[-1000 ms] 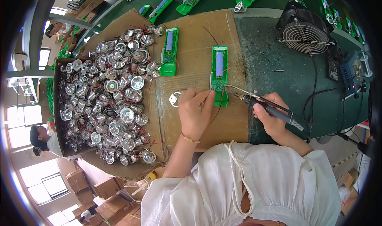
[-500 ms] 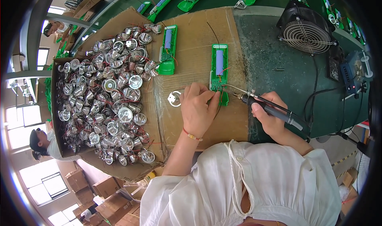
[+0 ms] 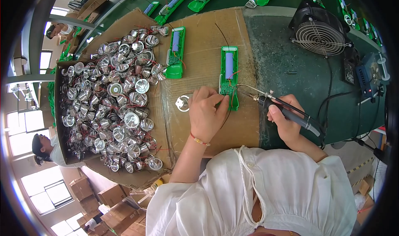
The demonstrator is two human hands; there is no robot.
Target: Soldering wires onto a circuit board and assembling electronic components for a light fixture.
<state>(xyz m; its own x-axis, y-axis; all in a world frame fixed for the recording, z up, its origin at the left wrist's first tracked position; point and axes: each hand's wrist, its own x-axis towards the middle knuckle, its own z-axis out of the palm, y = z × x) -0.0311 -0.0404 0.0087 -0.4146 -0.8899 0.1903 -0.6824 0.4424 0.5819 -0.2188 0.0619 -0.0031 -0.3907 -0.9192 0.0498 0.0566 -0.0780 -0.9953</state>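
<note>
- a soldering iron [image 3: 291,115] was gripped by the right hand [image 3: 287,126], its tip held at the circuit board [image 3: 225,89].
- the left hand [image 3: 208,114] was pinched closed at the fingertips nearby; anything held there could not be made out.
- the board was seated in a green housing [image 3: 235,104], laid on cardboard [image 3: 201,65].

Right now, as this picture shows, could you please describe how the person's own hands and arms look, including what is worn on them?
Both the left hand and right hand are ungloved. A thin reddish bracelet with gold-coloured beads circles the left wrist; the right shows none. Loose white sleeves leave the forearms bare.
</note>
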